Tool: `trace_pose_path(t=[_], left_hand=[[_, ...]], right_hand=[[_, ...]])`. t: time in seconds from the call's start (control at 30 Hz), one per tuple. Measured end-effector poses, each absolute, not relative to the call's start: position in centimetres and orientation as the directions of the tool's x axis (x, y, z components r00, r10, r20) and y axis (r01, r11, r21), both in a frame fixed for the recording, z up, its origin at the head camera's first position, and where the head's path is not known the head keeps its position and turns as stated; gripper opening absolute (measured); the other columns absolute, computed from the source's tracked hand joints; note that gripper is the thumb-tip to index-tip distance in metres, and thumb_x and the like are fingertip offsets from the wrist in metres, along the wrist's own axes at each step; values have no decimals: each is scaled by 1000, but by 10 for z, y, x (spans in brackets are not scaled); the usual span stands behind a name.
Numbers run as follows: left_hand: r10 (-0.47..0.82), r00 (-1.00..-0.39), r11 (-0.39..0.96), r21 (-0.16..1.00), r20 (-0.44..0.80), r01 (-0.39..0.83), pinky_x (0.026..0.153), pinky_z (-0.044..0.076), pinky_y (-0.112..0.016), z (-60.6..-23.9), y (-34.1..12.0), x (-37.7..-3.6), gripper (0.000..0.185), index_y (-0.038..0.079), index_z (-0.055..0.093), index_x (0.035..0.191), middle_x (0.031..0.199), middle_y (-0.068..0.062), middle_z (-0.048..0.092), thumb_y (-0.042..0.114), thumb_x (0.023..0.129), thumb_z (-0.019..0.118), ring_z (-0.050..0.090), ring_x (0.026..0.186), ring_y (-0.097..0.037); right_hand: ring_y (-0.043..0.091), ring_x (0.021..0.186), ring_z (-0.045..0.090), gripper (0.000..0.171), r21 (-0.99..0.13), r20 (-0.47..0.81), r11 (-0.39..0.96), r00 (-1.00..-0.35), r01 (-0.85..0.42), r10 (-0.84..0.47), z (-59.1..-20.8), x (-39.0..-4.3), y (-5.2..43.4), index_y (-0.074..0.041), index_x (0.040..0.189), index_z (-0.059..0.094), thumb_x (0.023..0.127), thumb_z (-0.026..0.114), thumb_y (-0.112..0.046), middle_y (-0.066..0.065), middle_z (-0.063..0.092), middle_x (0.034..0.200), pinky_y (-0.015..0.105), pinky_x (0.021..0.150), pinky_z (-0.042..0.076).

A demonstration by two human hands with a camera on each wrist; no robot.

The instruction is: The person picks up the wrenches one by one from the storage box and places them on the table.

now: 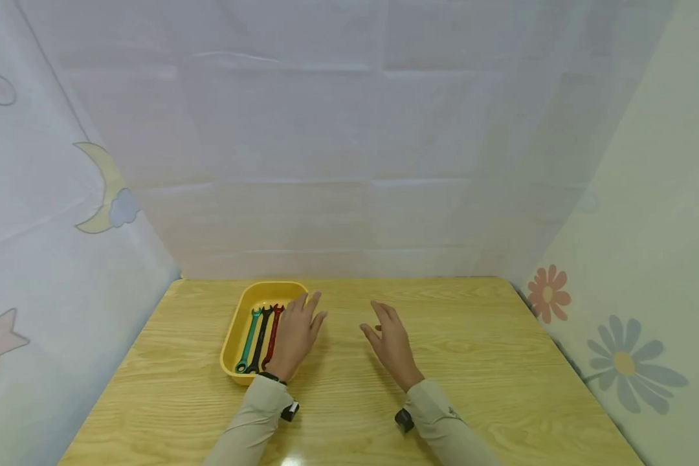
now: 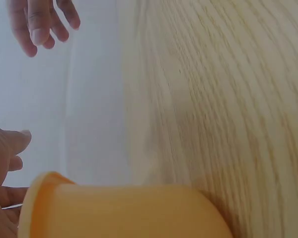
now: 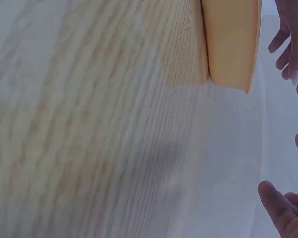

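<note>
A yellow plastic tray (image 1: pixel 228 353) stands at the left of the table. Inside it lie three combination wrenches side by side: a green one (image 1: pixel 248 340), a black one (image 1: pixel 261 340) and a red one (image 1: pixel 274 333). My left hand (image 1: pixel 294 333) hovers over the tray's right side with fingers extended, hiding part of that rim. Nothing is in its grasp. To the right, my right hand (image 1: pixel 391 346) is held above the bare wood, fingers loosely extended and holding nothing. The tray's outer wall (image 2: pixel 124 213) fills the bottom of the left wrist view.
The wooden table (image 1: pixel 472 362) reaches back to a pale hanging sheet (image 1: pixel 326 162). Printed sheets with a moon (image 1: pixel 101 188) on the left and flowers (image 1: pixel 623 362) on the right flank it. A wrist camera (image 1: pixel 404 421) is strapped under the right cuff.
</note>
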State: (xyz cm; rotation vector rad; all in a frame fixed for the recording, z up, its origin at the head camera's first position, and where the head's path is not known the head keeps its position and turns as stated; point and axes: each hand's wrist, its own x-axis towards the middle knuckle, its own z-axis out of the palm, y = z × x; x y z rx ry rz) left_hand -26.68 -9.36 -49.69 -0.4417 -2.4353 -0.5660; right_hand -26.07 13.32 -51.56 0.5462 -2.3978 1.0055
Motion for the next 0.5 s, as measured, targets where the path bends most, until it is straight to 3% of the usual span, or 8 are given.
trace_pose_path(t=[0.17,0.5], left_hand=[[148,-780,850,325,608,415,94,50,-58,-496,-103,-266,48,7,58,140,131,-26,59,24,96,69,59,114,-44],[99,-769,827,377,632,417,89,54,-56,-491,-117,-263,47,3,60,137,126,-28,61,11,93,72,59,114,-45]], right_hand=[[31,106,65,61,-595,523,627,-834,-503,-173,-516,-259,128,-3,147,47,93,72,-17,18,52,138,33,79,60],[31,113,61,58,-611,520,596,-832,-521,-194,-514,-258,118,-3,145,49,93,71,-14,17,52,138,29,81,59]])
